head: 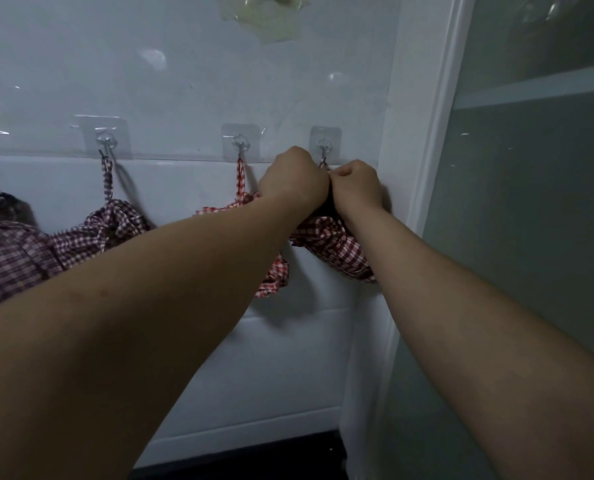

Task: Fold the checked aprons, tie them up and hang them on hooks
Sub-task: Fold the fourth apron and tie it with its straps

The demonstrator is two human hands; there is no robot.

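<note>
A bundled red-and-white checked apron (333,249) hangs below my two fists, just under the rightmost clear wall hook (324,147). My left hand (293,178) and my right hand (356,185) are both closed on the top of that bundle, knuckles touching, right below the hook's metal tip. Its strap is hidden inside my fists. Another red checked apron (273,277) hangs by its strap from the middle hook (240,144). A purple checked apron (113,220) hangs from the hook (105,140) further left.
A further purple checked apron bundle (4,251) hangs at the far left edge. The white tiled wall (184,81) carries the hooks. A white door frame (423,168) and frosted glass panel (531,220) stand close on the right. A dark floor strip (254,459) lies below.
</note>
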